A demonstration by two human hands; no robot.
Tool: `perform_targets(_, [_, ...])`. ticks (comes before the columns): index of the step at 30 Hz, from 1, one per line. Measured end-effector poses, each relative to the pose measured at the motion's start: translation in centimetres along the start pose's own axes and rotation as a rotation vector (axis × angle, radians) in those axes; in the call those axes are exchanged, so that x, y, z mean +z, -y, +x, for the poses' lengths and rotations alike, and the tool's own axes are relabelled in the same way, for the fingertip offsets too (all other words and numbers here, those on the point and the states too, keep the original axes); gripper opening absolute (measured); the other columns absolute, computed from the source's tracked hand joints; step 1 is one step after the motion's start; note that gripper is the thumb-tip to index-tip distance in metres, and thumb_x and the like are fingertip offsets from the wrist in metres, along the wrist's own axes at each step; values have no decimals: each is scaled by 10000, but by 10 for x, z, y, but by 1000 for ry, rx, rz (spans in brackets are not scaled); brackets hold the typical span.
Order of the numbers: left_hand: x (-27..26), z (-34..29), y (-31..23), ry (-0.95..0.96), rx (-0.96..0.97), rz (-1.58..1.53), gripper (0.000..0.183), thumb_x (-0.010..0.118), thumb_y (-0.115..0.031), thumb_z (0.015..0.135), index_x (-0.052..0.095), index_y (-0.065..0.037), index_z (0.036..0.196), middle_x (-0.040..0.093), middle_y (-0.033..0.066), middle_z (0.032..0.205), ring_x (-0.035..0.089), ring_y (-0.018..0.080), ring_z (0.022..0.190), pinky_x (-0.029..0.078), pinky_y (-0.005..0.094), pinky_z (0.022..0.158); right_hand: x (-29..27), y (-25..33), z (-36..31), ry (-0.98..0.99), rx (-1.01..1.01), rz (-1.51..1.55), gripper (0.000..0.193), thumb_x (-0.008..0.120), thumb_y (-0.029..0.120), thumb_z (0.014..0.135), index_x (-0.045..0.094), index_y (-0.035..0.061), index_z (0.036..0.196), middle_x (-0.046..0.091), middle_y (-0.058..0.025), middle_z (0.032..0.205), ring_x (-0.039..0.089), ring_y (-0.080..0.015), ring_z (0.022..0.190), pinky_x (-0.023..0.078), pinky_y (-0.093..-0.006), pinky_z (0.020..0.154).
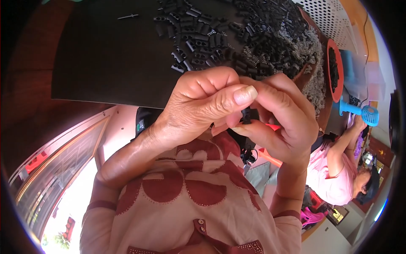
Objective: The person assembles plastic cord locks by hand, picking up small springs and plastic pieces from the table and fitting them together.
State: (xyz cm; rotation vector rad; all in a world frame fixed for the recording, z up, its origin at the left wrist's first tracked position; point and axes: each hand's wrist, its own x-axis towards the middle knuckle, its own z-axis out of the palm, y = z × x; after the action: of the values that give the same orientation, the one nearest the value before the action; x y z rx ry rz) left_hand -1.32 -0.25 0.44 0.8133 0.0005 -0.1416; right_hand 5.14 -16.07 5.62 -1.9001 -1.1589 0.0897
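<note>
My left hand [202,94] and my right hand [285,116] meet in front of my chest, near the table edge. The right thumb and fingers pinch a small black plastic part [250,115], mostly hidden by the fingers. Fingers of my left hand are curled, its thumb lying over them and touching the right fingertips; what they hold, if anything, is hidden. Just beyond my hands lie several black cord-lock pieces [198,42] with round holes. Small metal springs [315,76] are heaped to the right, some mixed in among the black pieces.
The dark tabletop [110,63] carries a thin pointed tool [128,17] at far left. At right stand an orange bowl [331,91] of black parts, a white perforated basket [327,19] and a blue handheld fan [369,115]. Another person in pink [334,178] sits at right.
</note>
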Motion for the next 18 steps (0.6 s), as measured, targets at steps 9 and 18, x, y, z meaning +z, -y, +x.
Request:
perform_targets(9, [-3,2,-9,89,-80,136,376,637,-317,913,579,-44,660,507,-17,549,393,22,454,275,204,395,10,-6,-2,-60,-113,73,339,800,33,627,574,-37,869,549,-69,734,458,-131,566,318,-246,470])
perform_targets(18, [-2,7,-5,168,-174,76,366,640,-321,912,575,-67,657,478,-60,565,386,9,499,262,216,422,15,-2,0,-201,-96,37,275,758,8,621,509,53,729,442,-44,568,422,-155,416,326,-272,371])
